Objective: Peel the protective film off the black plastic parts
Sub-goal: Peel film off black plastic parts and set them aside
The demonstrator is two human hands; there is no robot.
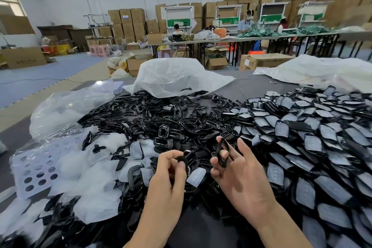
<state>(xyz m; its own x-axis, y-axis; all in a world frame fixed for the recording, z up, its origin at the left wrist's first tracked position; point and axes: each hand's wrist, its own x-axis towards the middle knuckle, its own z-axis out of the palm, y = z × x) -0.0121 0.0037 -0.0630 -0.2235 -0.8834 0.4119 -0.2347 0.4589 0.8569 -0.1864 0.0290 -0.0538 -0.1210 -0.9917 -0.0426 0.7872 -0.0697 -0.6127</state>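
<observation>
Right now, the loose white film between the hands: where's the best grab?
Pinch the film at its lower right corner, from the right. That end lies exposed on the pile; its upper left edge sits by the left hand, pinching a part. The right hand holds a frame; probably drop it first.
</observation>
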